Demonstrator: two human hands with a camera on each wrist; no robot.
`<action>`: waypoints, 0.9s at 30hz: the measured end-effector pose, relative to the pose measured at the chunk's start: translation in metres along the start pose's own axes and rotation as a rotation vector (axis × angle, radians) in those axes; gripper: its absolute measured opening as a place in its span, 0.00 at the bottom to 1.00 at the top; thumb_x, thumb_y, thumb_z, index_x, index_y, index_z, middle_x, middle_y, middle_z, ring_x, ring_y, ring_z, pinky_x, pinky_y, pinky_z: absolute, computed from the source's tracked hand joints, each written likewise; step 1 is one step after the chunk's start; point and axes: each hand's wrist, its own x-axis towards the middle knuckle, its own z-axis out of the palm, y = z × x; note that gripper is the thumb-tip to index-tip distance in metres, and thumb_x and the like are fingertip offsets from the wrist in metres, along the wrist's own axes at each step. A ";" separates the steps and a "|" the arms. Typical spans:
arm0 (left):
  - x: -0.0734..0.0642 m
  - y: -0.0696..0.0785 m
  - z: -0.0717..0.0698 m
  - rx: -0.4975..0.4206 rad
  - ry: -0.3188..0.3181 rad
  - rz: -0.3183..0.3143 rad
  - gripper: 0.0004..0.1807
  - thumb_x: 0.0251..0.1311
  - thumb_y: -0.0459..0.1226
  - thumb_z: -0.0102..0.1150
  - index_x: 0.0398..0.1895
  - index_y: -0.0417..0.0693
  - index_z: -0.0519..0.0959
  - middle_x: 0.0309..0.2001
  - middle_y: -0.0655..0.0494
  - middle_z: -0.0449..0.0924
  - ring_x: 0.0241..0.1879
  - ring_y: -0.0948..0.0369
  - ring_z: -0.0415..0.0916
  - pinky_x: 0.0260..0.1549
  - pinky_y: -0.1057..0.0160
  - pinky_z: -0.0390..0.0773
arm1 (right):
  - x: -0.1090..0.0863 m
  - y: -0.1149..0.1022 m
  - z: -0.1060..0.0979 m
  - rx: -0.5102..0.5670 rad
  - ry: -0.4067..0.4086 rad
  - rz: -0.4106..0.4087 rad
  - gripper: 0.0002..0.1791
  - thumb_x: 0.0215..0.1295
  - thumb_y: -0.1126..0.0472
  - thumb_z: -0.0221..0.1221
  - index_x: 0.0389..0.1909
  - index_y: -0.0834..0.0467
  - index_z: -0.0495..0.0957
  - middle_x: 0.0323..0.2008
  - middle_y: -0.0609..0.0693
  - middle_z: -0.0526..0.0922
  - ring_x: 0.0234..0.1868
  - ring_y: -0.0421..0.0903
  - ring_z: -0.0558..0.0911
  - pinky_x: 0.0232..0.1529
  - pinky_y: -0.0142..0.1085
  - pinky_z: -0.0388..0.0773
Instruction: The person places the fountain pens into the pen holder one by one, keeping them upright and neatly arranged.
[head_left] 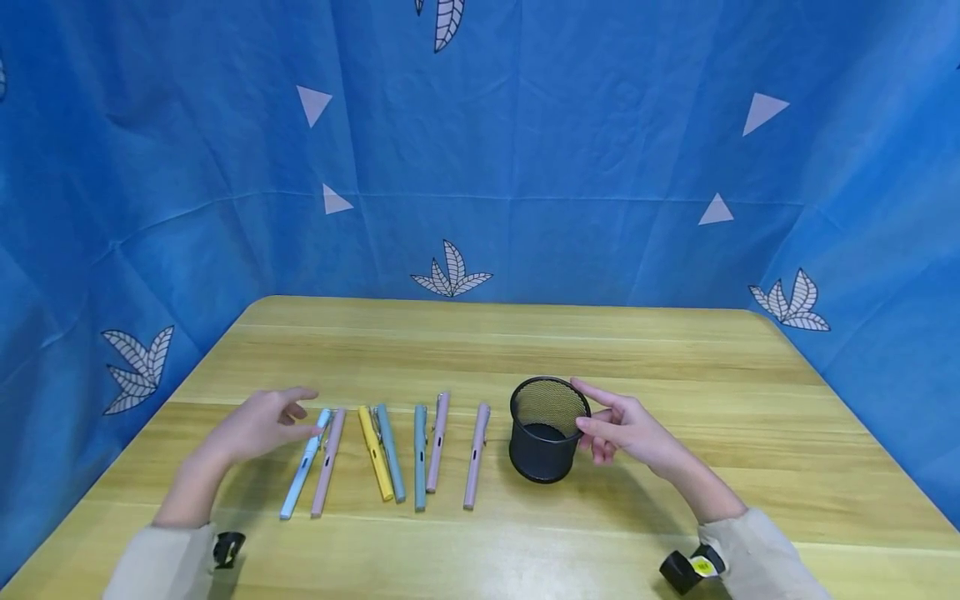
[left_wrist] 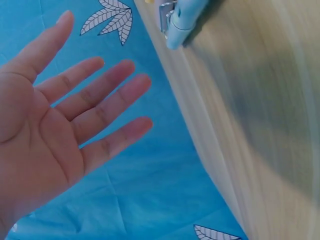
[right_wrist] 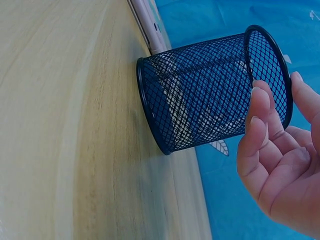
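Observation:
A black mesh pen holder [head_left: 545,454] stands upright on the table, right of the pens. My right hand [head_left: 626,429] holds it at the right side of the rim, thumb and forefinger at the edge; the right wrist view shows the mesh cup [right_wrist: 200,95] beside the curled fingers [right_wrist: 260,100]. Over at the left, my left hand [head_left: 258,423] hovers near a light blue pen [head_left: 303,471], fingers loosely extended. The left wrist view shows its palm [left_wrist: 85,110] with nothing in it, while the light blue pen [left_wrist: 184,22] shows at the top.
Right of the light blue pen lie a lilac pen [head_left: 328,462], a yellow pen [head_left: 377,454], teal pens [head_left: 392,458] and more lilac pens [head_left: 476,458], roughly side by side. The wooden table [head_left: 637,342] ends at a blue patterned cloth [head_left: 562,167] behind.

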 end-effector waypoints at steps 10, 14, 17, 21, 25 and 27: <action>0.007 -0.015 -0.004 -0.136 -0.116 0.012 0.33 0.53 0.40 0.61 0.55 0.24 0.63 0.34 0.49 0.77 0.34 0.55 0.74 0.30 0.60 0.76 | 0.000 0.000 0.000 0.000 -0.004 0.009 0.36 0.64 0.64 0.51 0.66 0.69 0.43 0.23 0.69 0.77 0.17 0.42 0.76 0.16 0.33 0.75; 0.009 -0.022 -0.006 -0.244 -0.213 0.004 0.35 0.55 0.38 0.58 0.57 0.22 0.57 0.31 0.48 0.77 0.30 0.54 0.74 0.29 0.59 0.75 | 0.000 0.001 0.000 0.000 -0.003 0.014 0.36 0.64 0.64 0.51 0.66 0.69 0.43 0.23 0.67 0.77 0.17 0.42 0.76 0.16 0.33 0.74; 0.010 -0.025 -0.007 -0.336 -0.289 -0.043 0.36 0.57 0.37 0.57 0.60 0.22 0.53 0.29 0.47 0.76 0.26 0.53 0.73 0.23 0.61 0.73 | 0.000 0.001 -0.001 0.003 -0.003 0.011 0.36 0.64 0.64 0.51 0.66 0.69 0.44 0.23 0.68 0.77 0.17 0.42 0.76 0.16 0.33 0.74; 0.012 -0.030 -0.005 -0.404 -0.339 -0.095 0.37 0.56 0.37 0.57 0.62 0.25 0.51 0.28 0.45 0.74 0.24 0.53 0.71 0.17 0.65 0.69 | 0.000 0.001 -0.001 0.006 -0.009 0.005 0.36 0.64 0.65 0.51 0.66 0.69 0.43 0.23 0.68 0.77 0.16 0.42 0.76 0.16 0.33 0.74; 0.016 -0.035 -0.003 -0.422 -0.373 -0.128 0.38 0.56 0.37 0.58 0.62 0.27 0.50 0.29 0.45 0.74 0.26 0.51 0.74 0.21 0.61 0.73 | 0.000 0.001 0.000 0.009 -0.009 0.007 0.36 0.64 0.64 0.51 0.66 0.69 0.43 0.23 0.68 0.77 0.16 0.42 0.76 0.16 0.33 0.75; 0.019 -0.038 -0.001 -0.419 -0.392 -0.153 0.39 0.55 0.38 0.58 0.63 0.28 0.50 0.29 0.45 0.74 0.26 0.51 0.75 0.23 0.59 0.74 | 0.000 0.002 0.000 0.010 -0.005 0.010 0.36 0.64 0.64 0.51 0.66 0.69 0.43 0.23 0.67 0.77 0.17 0.42 0.76 0.16 0.33 0.75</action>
